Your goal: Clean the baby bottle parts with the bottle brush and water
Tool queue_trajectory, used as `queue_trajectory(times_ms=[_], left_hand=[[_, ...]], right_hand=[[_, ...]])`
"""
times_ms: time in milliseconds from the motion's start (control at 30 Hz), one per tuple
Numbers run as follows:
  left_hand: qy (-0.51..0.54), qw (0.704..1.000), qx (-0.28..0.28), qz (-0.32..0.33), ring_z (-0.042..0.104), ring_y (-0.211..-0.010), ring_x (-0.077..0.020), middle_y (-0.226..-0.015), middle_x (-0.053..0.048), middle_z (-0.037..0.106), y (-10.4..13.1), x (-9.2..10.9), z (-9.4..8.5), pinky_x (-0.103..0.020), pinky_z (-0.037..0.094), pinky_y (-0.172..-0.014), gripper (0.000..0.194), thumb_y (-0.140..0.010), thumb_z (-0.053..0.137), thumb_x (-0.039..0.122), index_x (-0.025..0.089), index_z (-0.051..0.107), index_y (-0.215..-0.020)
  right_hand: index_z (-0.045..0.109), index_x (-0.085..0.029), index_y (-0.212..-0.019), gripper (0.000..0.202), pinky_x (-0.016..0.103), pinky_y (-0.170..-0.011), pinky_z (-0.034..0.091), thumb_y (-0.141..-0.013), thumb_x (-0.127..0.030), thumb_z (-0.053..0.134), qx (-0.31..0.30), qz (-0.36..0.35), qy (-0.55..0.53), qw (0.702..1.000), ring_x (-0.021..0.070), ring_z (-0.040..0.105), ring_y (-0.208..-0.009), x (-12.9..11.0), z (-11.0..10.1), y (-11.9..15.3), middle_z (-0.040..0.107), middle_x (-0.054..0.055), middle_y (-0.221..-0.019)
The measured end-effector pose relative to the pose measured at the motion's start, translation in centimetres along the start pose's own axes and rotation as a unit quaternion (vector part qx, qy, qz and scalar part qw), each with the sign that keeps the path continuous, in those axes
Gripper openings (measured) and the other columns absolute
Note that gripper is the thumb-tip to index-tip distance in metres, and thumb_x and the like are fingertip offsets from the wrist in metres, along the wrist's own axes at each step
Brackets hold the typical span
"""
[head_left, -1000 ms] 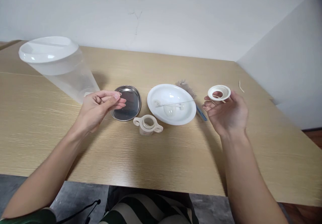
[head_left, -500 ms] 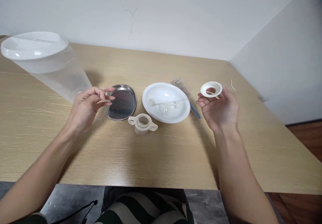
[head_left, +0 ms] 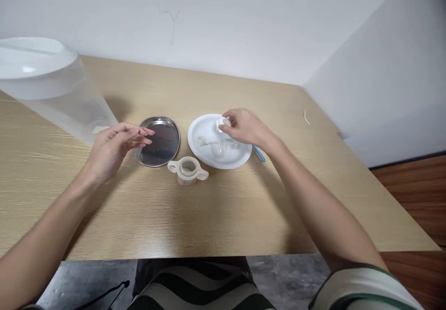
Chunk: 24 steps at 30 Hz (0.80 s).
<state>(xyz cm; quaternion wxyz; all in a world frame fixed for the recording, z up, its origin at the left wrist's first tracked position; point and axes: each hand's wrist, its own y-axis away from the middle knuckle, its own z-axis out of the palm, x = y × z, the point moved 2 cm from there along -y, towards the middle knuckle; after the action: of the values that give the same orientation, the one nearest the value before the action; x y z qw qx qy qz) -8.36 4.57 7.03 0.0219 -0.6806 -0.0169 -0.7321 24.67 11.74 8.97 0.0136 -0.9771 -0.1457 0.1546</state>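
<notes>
My right hand (head_left: 245, 126) pinches a white bottle collar ring (head_left: 223, 123) over the far side of a white bowl (head_left: 196, 131). In the bowl lie a clear silicone nipple (head_left: 218, 149) and a thin stick-like piece with small pale ends, too small to name. My left hand (head_left: 113, 150) hovers by the near left rim of a round metal tray (head_left: 157, 162), fingers apart and nothing between them. A cream baby bottle with two side handles (head_left: 188, 173) stands upright on the table, its mouth uncovered, between tray and bowl on the near side.
A tall clear plastic pitcher with a white lid (head_left: 62, 101) stands at the left, behind my left hand. The blue handle of a brush (head_left: 259, 154) shows right of the bowl. A small pale strip (head_left: 306, 117) lies on the wooden table (head_left: 223, 217) farther right.
My right hand has moved left with the collar ring, from right of the bowl to over it, and has turned palm down. My left hand stays by the tray. The view has shifted slightly right.
</notes>
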Motion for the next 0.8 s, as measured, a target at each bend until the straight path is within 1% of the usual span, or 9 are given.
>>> queue_trajectory(times_ms=[100, 200, 267, 333, 467, 567, 633, 733, 800], left_hand=[[-0.008, 1.000, -0.007, 0.014, 0.072, -0.081, -0.0188, -0.092, -0.004, 0.080, -0.1, -0.2, -0.2, -0.035, 0.056, -0.086, 0.012, -0.082, 0.078, 0.030, 0.021, 0.075, -0.074], [-0.023, 1.000, -0.007, 0.015, 0.072, -0.081, -0.0191, -0.092, -0.005, 0.080, -0.1, -0.5, -0.4, -0.036, 0.057, -0.087, 0.012, -0.083, 0.077, 0.030, 0.021, 0.075, -0.076], [-0.040, 0.999, -0.009, 0.021, 0.072, -0.082, -0.0191, -0.092, -0.004, 0.079, -0.1, -0.6, -0.5, -0.036, 0.057, -0.088, 0.013, -0.084, 0.077, 0.031, 0.021, 0.075, -0.077], [-0.070, 0.997, -0.012, 0.039, 0.072, -0.082, -0.0188, -0.092, -0.004, 0.079, 0.0, -0.7, -0.5, -0.035, 0.057, -0.088, 0.015, -0.086, 0.077, 0.034, 0.021, 0.075, -0.079], [-0.160, 0.984, -0.007, 0.081, 0.068, -0.078, -0.0182, -0.085, -0.004, 0.075, 0.1, -0.6, -0.6, -0.031, 0.054, -0.077, 0.018, -0.089, 0.074, 0.037, 0.021, 0.075, -0.083], [-0.220, 0.971, 0.008, 0.096, 0.057, -0.065, -0.0155, -0.068, 0.000, 0.063, 0.1, -0.4, -0.7, -0.028, 0.045, -0.062, 0.020, -0.089, 0.070, 0.035, 0.020, 0.070, -0.076], [-0.244, 0.963, 0.012, 0.112, 0.048, -0.058, -0.0141, -0.061, 0.002, 0.052, 0.1, -0.4, -0.7, -0.028, 0.037, -0.056, 0.027, -0.090, 0.066, 0.036, 0.021, 0.063, -0.068], [-0.279, 0.950, 0.006, 0.142, 0.038, -0.054, -0.0130, -0.057, 0.003, 0.041, 0.2, -0.6, -0.6, -0.029, 0.030, -0.054, 0.040, -0.094, 0.061, 0.039, 0.021, 0.050, -0.060], [-0.297, 0.942, -0.001, 0.156, 0.033, -0.053, -0.0126, -0.057, 0.004, 0.036, 0.3, -0.9, -0.7, -0.030, 0.026, -0.053, 0.046, -0.097, 0.058, 0.042, 0.021, 0.044, -0.058]], right_hand=[[0.074, -0.016, -0.110, 0.029, 0.033, -0.074, 0.047, -0.090, -0.035, 0.066, -0.075, 0.010, 0.072, 0.995, 0.0251, 0.068, -0.089, -0.3, 1.0, -1.5, 0.077, 0.012, -0.099], [0.075, -0.015, -0.094, 0.025, 0.033, -0.067, 0.044, -0.086, -0.038, 0.070, -0.124, 0.025, 0.113, 0.985, 0.0262, 0.068, -0.079, -0.6, 1.9, -2.6, 0.076, 0.014, -0.087], [0.075, -0.014, -0.089, 0.029, 0.034, -0.067, 0.043, -0.086, -0.043, 0.071, -0.139, 0.036, 0.139, 0.980, 0.0274, 0.069, -0.077, -0.8, 2.3, -3.1, 0.075, 0.015, -0.085], [0.075, -0.014, -0.092, 0.035, 0.035, -0.069, 0.044, -0.087, -0.048, 0.070, -0.143, 0.046, 0.159, 0.976, 0.0288, 0.070, -0.081, -1.0, 2.5, -3.5, 0.075, 0.016, -0.088], [0.076, -0.014, -0.095, 0.040, 0.036, -0.072, 0.044, -0.087, -0.053, 0.073, -0.149, 0.054, 0.178, 0.971, 0.0306, 0.070, -0.086, -1.4, 2.6, -3.9, 0.076, 0.017, -0.091], [0.076, -0.013, -0.094, 0.040, 0.036, -0.072, 0.043, -0.095, -0.051, 0.063, -0.125, 0.053, 0.182, 0.974, 0.0304, 0.069, -0.085, -1.9, 1.7, -3.1, 0.076, 0.019, -0.094], [0.075, -0.014, -0.097, 0.040, 0.038, -0.076, 0.043, -0.104, -0.042, 0.048, -0.090, 0.037, 0.180, 0.979, 0.0301, 0.068, -0.091, -2.2, 0.9, -2.1, 0.076, 0.020, -0.100], [0.072, -0.016, -0.097, 0.042, 0.043, -0.092, 0.040, -0.107, -0.032, 0.034, -0.019, -0.001, 0.170, 0.985, 0.0321, 0.062, -0.109, -2.4, -0.3, 0.3, 0.075, 0.017, -0.104], [0.071, -0.018, -0.090, 0.038, 0.048, -0.098, 0.037, -0.105, -0.029, 0.037, 0.063, -0.034, 0.121, 0.990, 0.0332, 0.062, -0.111, -2.0, -1.0, 2.1, 0.075, 0.014, -0.094]])
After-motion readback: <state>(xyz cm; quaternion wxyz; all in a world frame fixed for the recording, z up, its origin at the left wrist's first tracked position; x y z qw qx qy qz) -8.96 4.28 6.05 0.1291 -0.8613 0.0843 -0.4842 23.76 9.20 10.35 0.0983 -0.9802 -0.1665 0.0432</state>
